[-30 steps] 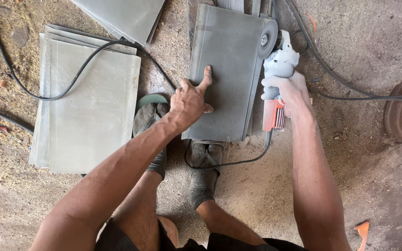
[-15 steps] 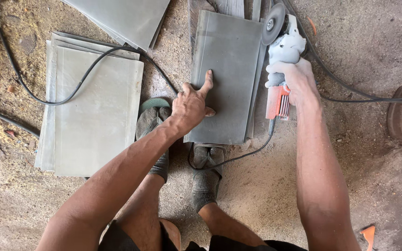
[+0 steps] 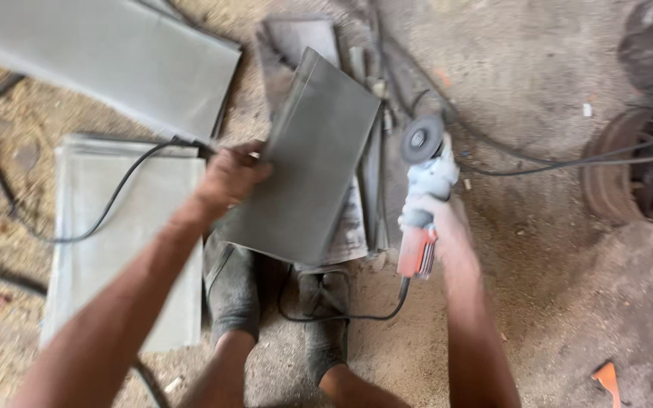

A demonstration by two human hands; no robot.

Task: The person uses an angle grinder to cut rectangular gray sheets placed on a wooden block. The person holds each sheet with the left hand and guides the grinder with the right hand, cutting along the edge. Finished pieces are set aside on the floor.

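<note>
I am gripping the flat grey rectangular sheet-metal panel (image 3: 307,162) by its left edge with my left hand (image 3: 228,177), tilting it above my shoes. Its long axis is running away from me, leaning right. My right hand (image 3: 436,227) is clenching the orange-and-grey angle grinder (image 3: 425,200) just beside the panel's right edge, disc pointing away.

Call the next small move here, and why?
Probably swing the grey sheet left onto the flat stack. The left hand has a grip on its left edge and holds it tilted off the ground, while the right hand holds the angle grinder off to the side, its disc clear of the sheet.
</note>
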